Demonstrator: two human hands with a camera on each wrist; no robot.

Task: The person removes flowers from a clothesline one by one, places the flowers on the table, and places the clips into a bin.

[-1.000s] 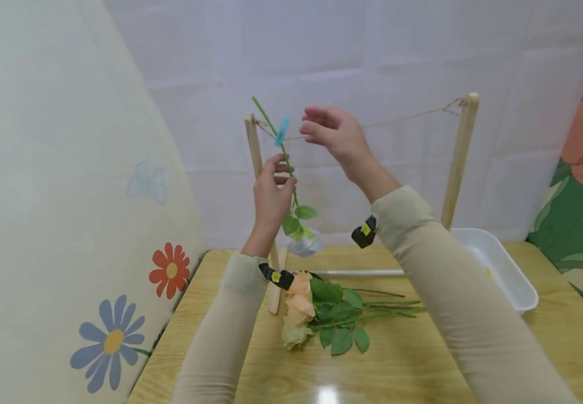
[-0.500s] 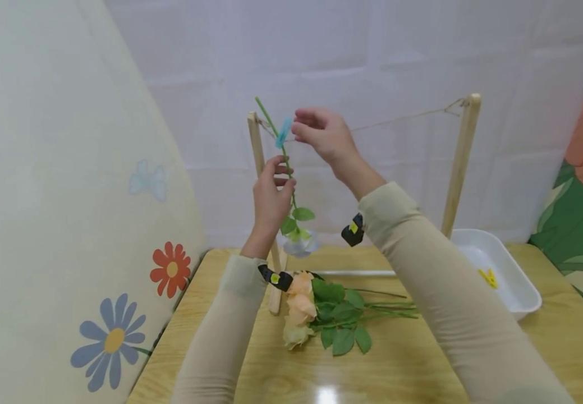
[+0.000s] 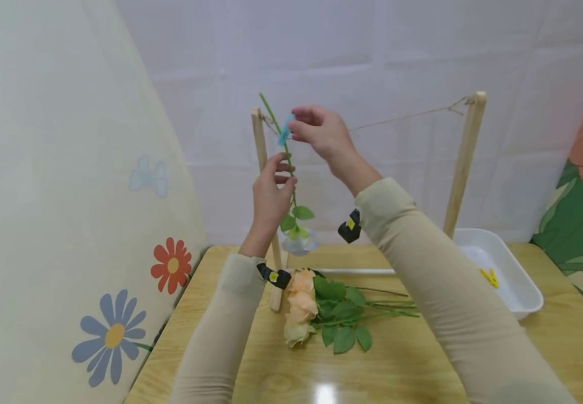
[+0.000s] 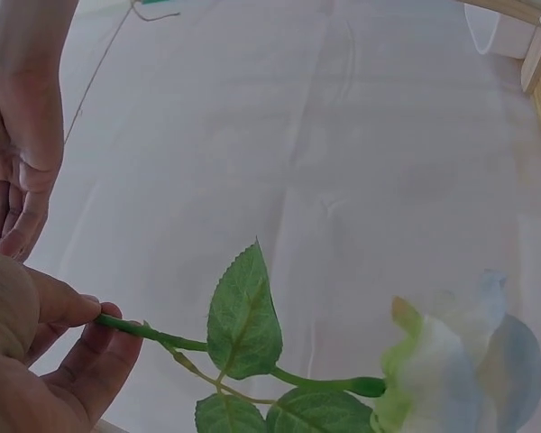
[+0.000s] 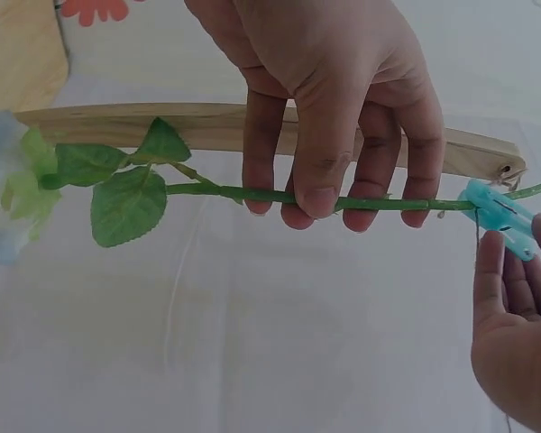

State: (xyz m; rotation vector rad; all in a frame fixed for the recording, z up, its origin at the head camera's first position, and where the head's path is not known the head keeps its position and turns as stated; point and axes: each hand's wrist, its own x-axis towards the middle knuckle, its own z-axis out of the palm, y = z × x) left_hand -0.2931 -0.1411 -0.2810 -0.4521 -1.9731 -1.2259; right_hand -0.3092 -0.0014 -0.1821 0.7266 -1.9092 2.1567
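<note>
My left hand pinches the green stem of a pale blue-white rose, which hangs bloom down near the left post. A light blue clothespin sits across the upper stem at the twine. My right hand has its thumb and fingertips on the handle end of that clothespin. In the right wrist view the left thumb and fingers hold the stem a little way from the clothespin. The left wrist view shows the leaves between my pinching fingers and the bloom.
Peach and cream roses lie on the wooden table below my hands. A white tray at the right holds a yellow clothespin. Wooden posts carry the twine; a painted wall stands at the left.
My right hand has moved left from beside the clothespin to take its handle end. The left hand keeps its pinch on the stem. The yellow clothespin has come into view.
</note>
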